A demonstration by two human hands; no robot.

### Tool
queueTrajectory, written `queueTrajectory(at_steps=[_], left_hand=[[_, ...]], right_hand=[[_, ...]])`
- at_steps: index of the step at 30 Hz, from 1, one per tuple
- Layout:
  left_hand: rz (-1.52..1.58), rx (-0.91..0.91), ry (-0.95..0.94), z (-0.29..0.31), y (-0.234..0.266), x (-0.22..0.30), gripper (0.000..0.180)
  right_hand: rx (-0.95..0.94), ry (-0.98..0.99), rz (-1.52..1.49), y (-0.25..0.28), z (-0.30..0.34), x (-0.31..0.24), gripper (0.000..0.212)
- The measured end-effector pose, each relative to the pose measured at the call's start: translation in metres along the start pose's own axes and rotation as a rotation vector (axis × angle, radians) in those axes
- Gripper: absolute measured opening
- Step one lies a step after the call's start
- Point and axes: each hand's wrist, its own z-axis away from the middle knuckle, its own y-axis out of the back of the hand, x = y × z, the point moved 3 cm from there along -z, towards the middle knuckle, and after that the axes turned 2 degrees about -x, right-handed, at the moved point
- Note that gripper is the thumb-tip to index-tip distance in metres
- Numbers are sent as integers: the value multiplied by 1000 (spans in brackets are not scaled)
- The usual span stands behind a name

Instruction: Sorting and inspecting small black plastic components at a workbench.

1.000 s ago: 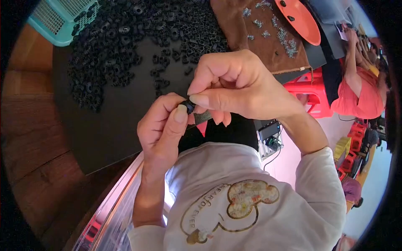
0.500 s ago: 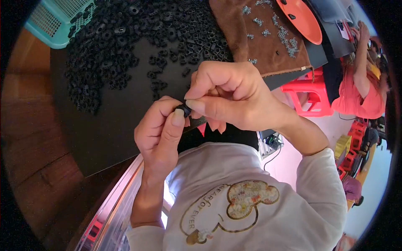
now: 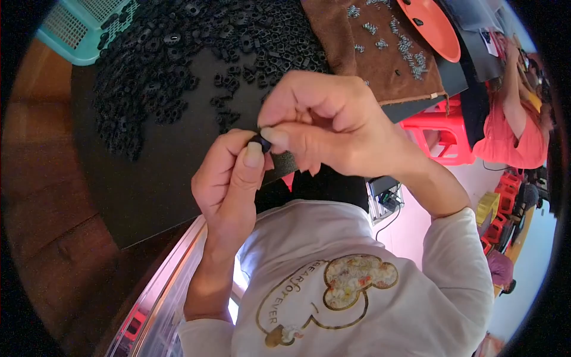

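Between finger and thumb, my left hand [image 3: 229,172] pinches a small black plastic part [image 3: 259,143] over the near edge of the dark table. My right hand [image 3: 324,128] meets it from the right, thumb and forefinger closed at the part's upper right side. Whether the right fingers hold a separate small piece cannot be made out, as the fingertips hide most of it. Beyond my hands spreads a big heap of similar black plastic parts [image 3: 172,65], with several loose ones in front of it.
A brown cloth [image 3: 380,74] at the far right bears small metal springs [image 3: 405,47]. An orange plate [image 3: 437,30] stands beside them. At the far left is a teal basket [image 3: 83,56]. A red stool [image 3: 440,134] stands right of the table, and a person in red [image 3: 505,131] is farther off.
Both hands have risen slightly away from me, still together at the black part. The right hand's knuckles have tilted upward.
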Motion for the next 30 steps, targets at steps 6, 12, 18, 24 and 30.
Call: queueTrajectory(at_steps=[6,12,18,24,30], left_hand=[[54,17,-14,-1,0,1,24],[98,-118,177,-6,5,7,21],[257,-97,214,-7,4,14,20],[321,-106,169,-7,4,16,17],[284,-130,173,-7,3,21,17]], right_hand=[[18,337,449,3,-7,-1,11],[6,555,615,0,-4,-5,15],[-42,542,945,-8,2,-18,32],[-44,602,1057,-11,1,-16,31],[-26,607,1025,-13,1,-13,27]])
